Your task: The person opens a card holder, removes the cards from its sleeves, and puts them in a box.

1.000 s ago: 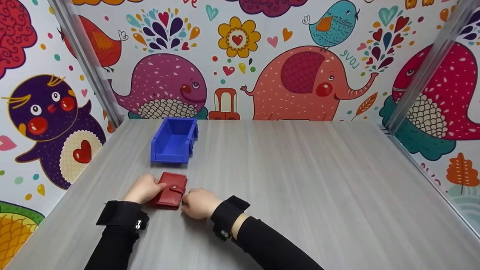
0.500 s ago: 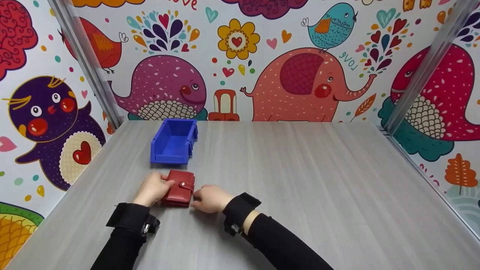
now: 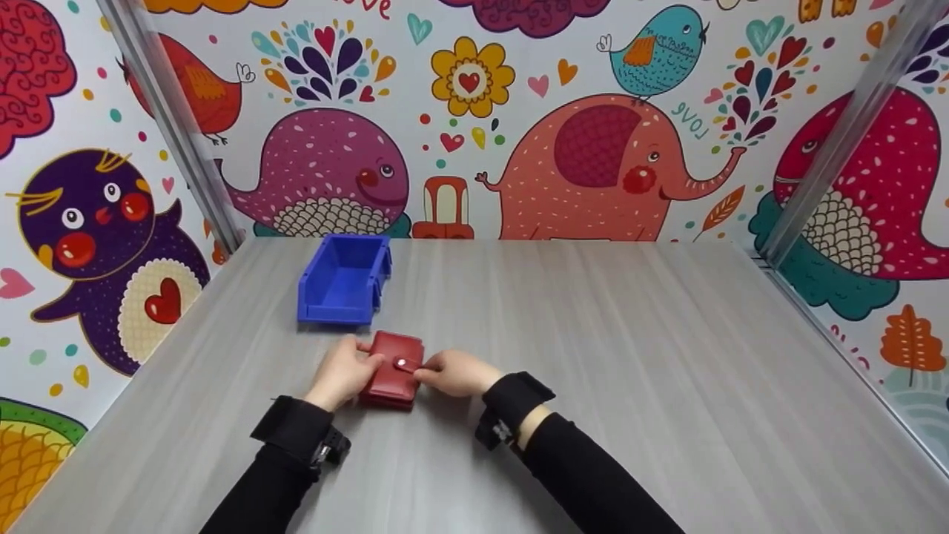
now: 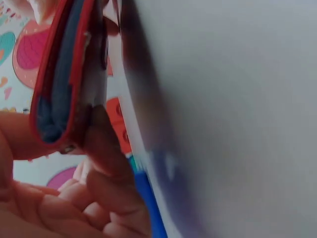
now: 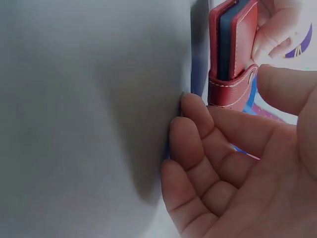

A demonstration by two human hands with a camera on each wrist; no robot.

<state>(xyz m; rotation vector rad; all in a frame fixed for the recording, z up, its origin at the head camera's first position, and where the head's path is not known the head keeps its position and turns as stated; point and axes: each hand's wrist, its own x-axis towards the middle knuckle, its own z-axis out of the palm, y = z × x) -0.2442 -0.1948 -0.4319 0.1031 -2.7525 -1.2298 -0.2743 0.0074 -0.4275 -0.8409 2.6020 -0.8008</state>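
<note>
A red leather wallet with a snap strap lies between my two hands, fastened across its right edge. My left hand pinches the wallet's left side, thumb on the cover and fingers beneath. In the left wrist view the wallet is seen edge-on, with a dark blue-grey inside, held just over the tabletop. My right hand has thumb and forefinger at the strap end, pinching it. Its other fingers curl close to the table in the right wrist view.
A blue plastic bin stands behind the wallet, to the left, its low front toward me. The grey wood-grain table runs back to a cartoon-printed wall. Metal posts mark the corners.
Both hands and the wallet have shifted right across the table, away from below the bin. My right thumb and forefinger have come onto the strap end from beside the wallet.
</note>
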